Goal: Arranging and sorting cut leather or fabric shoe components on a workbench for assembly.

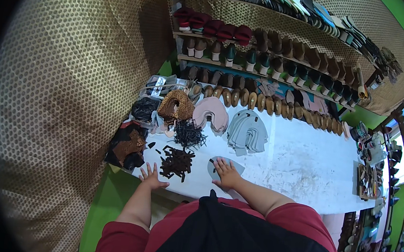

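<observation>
My right hand (226,173) lies flat on a grey curved shoe-upper piece (238,167) near the table's front edge, fingers spread. A small dark strip shows on that piece beside the fingertips. My left hand (151,177) rests with fingers apart on the table's front edge, holding nothing. Between the hands is a heap of short dark brown strips (177,163), with a few loose ones to its left. Behind it lies a tangle of thin black strips (189,134). Farther back sit stacks of grey curved pieces (247,133), pink curved pieces (211,113) and leopard-print pieces (176,105).
The white table (301,160) has a row of brown shoe lasts (262,102) along its back. Black bags and scraps (127,145) fill the left end. A tool box (368,182) stands at the right end. Shelves of shoes (264,61) rise behind; a patterned curtain (67,113) hangs left.
</observation>
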Demonstrator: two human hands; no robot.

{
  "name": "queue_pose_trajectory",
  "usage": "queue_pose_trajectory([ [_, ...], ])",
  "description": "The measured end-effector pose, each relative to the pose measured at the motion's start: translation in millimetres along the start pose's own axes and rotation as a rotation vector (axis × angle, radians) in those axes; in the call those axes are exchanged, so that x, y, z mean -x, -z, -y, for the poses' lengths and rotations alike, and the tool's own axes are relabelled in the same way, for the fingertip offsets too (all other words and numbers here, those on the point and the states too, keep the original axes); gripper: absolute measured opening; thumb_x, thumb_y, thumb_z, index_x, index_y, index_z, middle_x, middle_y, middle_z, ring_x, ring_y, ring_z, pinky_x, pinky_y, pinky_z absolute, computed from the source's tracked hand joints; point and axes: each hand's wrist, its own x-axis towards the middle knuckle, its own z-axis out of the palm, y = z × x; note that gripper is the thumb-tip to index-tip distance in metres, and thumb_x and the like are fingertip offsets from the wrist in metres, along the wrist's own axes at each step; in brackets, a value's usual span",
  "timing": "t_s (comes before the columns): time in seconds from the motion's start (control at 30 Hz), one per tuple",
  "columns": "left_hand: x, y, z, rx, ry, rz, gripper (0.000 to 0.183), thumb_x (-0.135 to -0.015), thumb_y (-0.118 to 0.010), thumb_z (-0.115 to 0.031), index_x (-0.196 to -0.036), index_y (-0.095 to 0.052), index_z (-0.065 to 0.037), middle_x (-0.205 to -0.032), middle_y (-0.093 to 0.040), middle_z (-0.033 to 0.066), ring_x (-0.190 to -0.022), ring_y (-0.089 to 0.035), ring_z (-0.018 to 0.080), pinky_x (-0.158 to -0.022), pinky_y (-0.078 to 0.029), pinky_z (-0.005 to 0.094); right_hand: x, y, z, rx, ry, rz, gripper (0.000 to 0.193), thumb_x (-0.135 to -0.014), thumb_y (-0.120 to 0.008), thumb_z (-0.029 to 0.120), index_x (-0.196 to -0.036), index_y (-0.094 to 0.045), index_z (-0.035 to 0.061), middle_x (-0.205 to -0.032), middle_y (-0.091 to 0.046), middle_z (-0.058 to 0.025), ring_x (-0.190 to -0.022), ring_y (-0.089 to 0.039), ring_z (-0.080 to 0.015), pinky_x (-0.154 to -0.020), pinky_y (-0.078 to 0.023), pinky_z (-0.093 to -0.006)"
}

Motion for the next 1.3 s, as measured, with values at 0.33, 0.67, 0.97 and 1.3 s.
queue_pose_trajectory([
  [0.33,-5.5,-1.1,10.7,0.002,-0.045,0.024,0.146,-0.062,-0.080,-0.072,-0.157,0.021,-0.026,-0.162,0.029,0.0166,-0.147,0.022,0.0512,-0.116,0.002,0.0676,-3.6,-2.9,29.1,0.029,-0.085,-0.034,0.096,-0.092,-0.048,0.064,-0.158,-0.014,0.0030,-0.166,-0.012,-0.0197,-0.154,-0.010,-0.0351,-0.122,-0.009,-0.0549],
  [0.67,-3.5,0.2,14.7,-0.003,-0.137,0.040,0.141,-0.066,-0.077,-0.071,-0.158,0.019,-0.026,-0.162,0.031,0.0163,-0.145,0.024,0.0536,-0.115,0.002,0.0684,-18.7,-26.6,40.4,-0.036,-0.319,-0.071,0.099,-0.092,-0.047,0.068,-0.158,-0.015,0.0019,-0.166,-0.013,-0.0197,-0.154,-0.011,-0.0351,-0.122,-0.012,-0.0551],
  [0.97,-7.1,2.1,21.1,-0.041,-0.206,0.090,0.142,-0.065,-0.079,-0.070,-0.158,0.018,-0.026,-0.162,0.030,0.0149,-0.143,0.023,0.0573,-0.113,0.000,0.0726,-3.4,-28.5,77.5,-0.013,-0.404,-0.101,0.095,-0.093,-0.045,0.066,-0.159,-0.016,0.0040,-0.167,-0.011,-0.0167,-0.154,-0.008,-0.0335,-0.122,-0.008,-0.0559],
  [1.3,-3.7,5.4,22.6,-0.036,-0.238,0.092,0.134,-0.071,-0.077,-0.065,-0.158,0.017,-0.026,-0.162,0.032,0.0140,-0.143,0.024,0.0566,-0.113,-0.001,0.0725,36.4,-47.5,113.9,-0.079,-0.511,-0.048,0.089,-0.095,-0.047,0.061,-0.157,-0.019,0.0036,-0.165,-0.015,-0.0192,-0.154,-0.012,-0.0358,-0.121,-0.012,-0.0586],
])
